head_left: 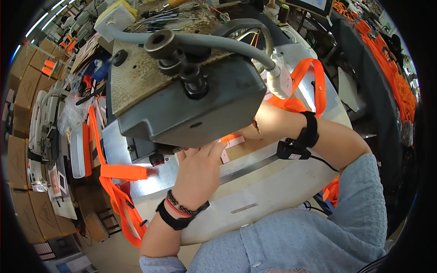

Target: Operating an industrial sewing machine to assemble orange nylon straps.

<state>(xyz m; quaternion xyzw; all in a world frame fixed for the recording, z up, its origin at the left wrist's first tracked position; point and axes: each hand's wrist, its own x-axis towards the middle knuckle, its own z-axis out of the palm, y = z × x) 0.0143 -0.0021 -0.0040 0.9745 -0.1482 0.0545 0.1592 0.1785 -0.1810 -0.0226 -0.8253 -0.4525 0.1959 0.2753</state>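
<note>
An industrial sewing machine [200, 104] with a dark grey head fills the middle of the view and covers part of both hands. My left hand [199, 170] lies palm down on the machine bed, its fingers stretched forward under the head and their tips partly hidden. From the right comes my right hand [255, 129], bent inward under the head; its fingers cannot be made out. Between the hands a bit of orange strap [231, 137] shows, beside a pale pink strip [235, 142] on the bed. Whether either hand grips the strap is hidden.
Orange webbing [123, 172] hangs over the table's left edge, and another loop [321, 86] stands at the right. A grey cable [218, 43] arches across the machine. Tools [168, 19] lie behind it. Left are an orange-and-white tray [81, 150] and cardboard boxes [22, 159].
</note>
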